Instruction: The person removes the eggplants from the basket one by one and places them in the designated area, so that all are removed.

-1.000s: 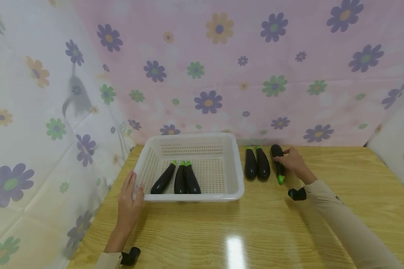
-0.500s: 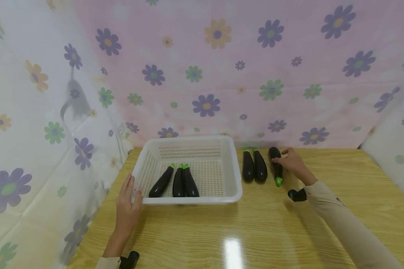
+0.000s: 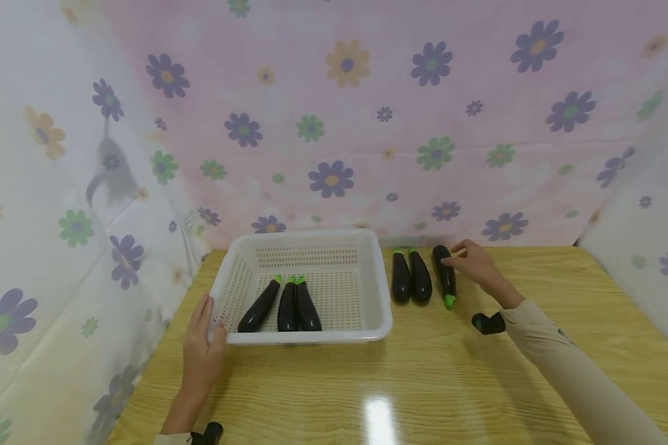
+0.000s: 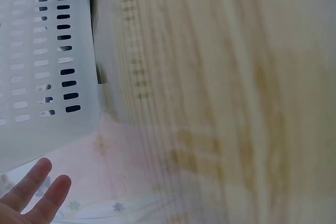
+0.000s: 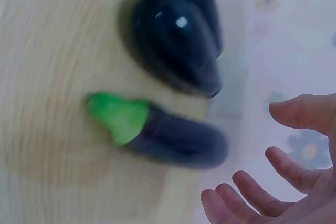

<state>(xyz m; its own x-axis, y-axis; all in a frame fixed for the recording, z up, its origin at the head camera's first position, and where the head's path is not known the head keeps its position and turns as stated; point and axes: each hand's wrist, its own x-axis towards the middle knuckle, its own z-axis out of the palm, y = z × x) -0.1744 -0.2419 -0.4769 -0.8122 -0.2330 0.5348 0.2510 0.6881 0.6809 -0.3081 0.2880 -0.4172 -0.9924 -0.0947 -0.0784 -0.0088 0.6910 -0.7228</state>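
Observation:
My left hand lies at the front-left corner of a white perforated plastic basket, its fingers along the outer wall and thumb at the rim. In the left wrist view, two extended fingers show beside the basket wall. Inside the basket lie three glossy dark eggplants with green caps. My right hand is over a single eggplant whose cap points towards me. The right wrist view shows its thumb and fingers spread apart, nothing between them, beside that eggplant.
Two more eggplants lie side by side between the basket and my right hand, caps towards the back. Everything stands on a wood-grain table. Flower-print cloth rises along the table's back and sides.
The head view has shifted, so the scene sits further left and lower. The single eggplant's rounded end has turned slightly left under my right hand. My left hand stays at the basket.

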